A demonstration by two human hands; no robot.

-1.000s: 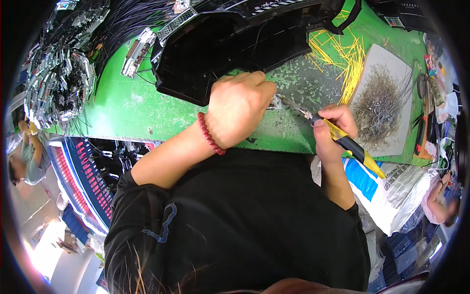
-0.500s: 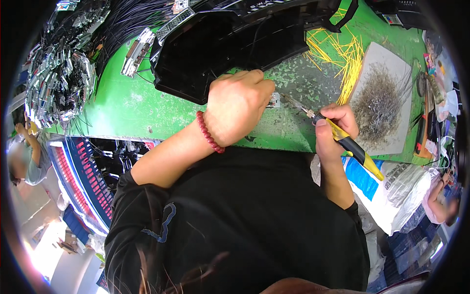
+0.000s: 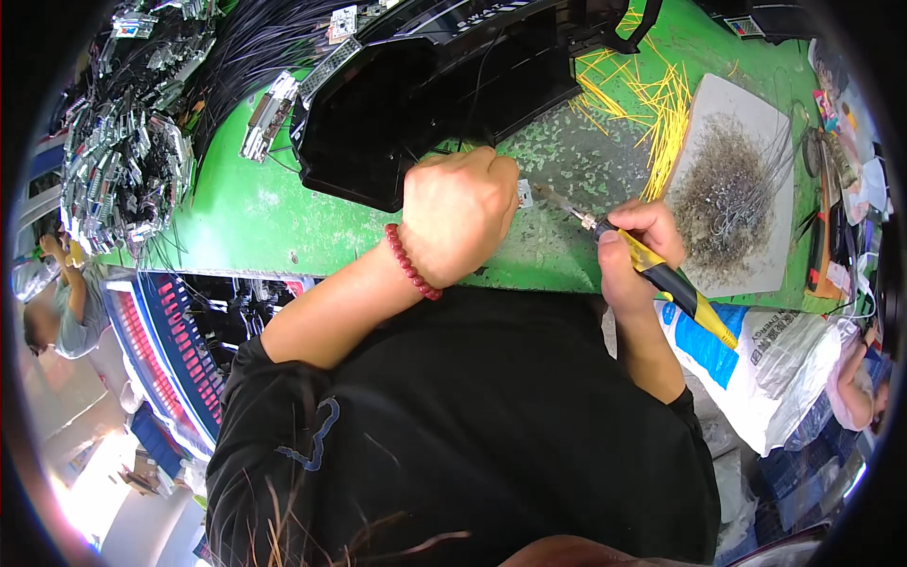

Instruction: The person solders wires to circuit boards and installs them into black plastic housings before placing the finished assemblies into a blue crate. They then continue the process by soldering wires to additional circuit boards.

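Observation:
My right hand (image 3: 638,248) grips a yellow-and-black soldering iron (image 3: 669,274) like a pen. The iron's metal tip slants up and left toward a small white circuit board (image 3: 525,194); whether the two touch I cannot tell. The board juts out beside the curled fingers of my left hand (image 3: 460,215), which is closed at its edge. Its fingertips are hidden under the hand. A red bead bracelet (image 3: 410,263) circles that wrist. Just beyond the left hand lies a large black plastic shell (image 3: 368,113), open side up.
Loose yellow wires (image 3: 669,132) lie beyond the iron on the green table (image 3: 236,217). To the right is a grey slab (image 3: 699,104) strewn with dark debris. Silvery parts (image 3: 123,180) and black wires (image 3: 255,42) pile up at left. Other people work at both sides.
The view has shifted slightly. My left hand has turned a little and drawn slightly nearer to me; the right hand keeps its hold on the soldering iron.

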